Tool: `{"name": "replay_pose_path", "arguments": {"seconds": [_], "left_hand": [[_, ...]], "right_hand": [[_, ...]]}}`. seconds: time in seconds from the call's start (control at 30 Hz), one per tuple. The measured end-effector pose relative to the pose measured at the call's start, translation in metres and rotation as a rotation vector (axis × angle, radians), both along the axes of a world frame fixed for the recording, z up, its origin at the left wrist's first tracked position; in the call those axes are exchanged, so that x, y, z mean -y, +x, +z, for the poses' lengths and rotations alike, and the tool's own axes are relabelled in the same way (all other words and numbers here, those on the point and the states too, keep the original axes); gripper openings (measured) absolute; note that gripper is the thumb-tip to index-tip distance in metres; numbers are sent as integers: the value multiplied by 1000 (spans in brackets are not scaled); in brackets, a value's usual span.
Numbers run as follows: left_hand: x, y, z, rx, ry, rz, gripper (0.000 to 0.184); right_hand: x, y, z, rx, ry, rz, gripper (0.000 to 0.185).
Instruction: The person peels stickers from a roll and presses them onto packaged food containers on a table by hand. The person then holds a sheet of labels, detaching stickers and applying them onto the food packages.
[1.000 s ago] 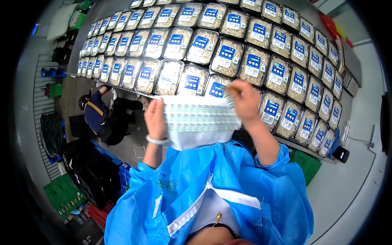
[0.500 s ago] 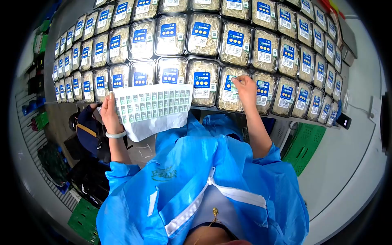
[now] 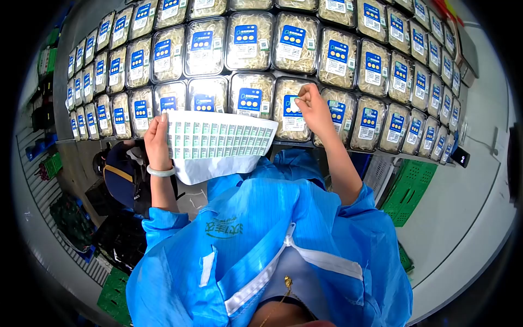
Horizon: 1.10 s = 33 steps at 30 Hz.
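Grip of your left hand is on the left edge of a white sticker sheet, held up before your jacket and overlapping the nearest row of trays. Your right hand pinches a small green-and-white sticker at the blue label of a clear-lidded tray just right of the sheet; cannot tell whether it has adhered. Beyond, similar trays in rows cover the table; a green crate sits low to your right.
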<state>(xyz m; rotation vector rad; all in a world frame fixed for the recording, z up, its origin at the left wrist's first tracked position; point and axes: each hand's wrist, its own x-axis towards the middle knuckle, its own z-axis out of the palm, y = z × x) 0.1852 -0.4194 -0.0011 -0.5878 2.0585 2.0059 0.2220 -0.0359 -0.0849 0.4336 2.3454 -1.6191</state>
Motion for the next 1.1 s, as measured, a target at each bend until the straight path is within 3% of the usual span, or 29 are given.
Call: {"name": "replay_pose_path", "arguments": {"seconds": [0.07,0.2,0.3,0.33,0.43,0.5,0.67,0.8,0.9,0.97,1.03,1.1], "left_hand": [[9,0,-7,-8,-8,-43,22],[21,4,-11,-4,56,-26,22],[32,7,-11,19,39,21,21],[38,9,-15,11,35,25,21],[44,13,-18,33,53,46,22],[49,16,-19,38,62,42,22],[59,22,-16,33,59,97,22],[62,24,-18,45,47,109,22],[65,23,-22,58,51,110,22],[58,20,-20,58,69,148,21],[63,18,-23,48,106,121,20],[61,14,-24,48,120,122,19]], "right_hand": [[12,-7,1,9,95,22,24],[25,-15,-3,94,590,110,32],[22,-22,16,213,732,119,32],[23,-26,18,200,670,131,35],[50,-33,9,-34,133,42,35],[75,-46,10,-27,-35,59,33],[112,-71,3,17,243,171,32],[119,-79,23,52,685,328,36],[90,-79,19,39,675,326,36],[59,-74,25,-5,453,253,34],[16,-70,13,36,199,53,32],[-33,-72,25,50,171,-90,29]]}}
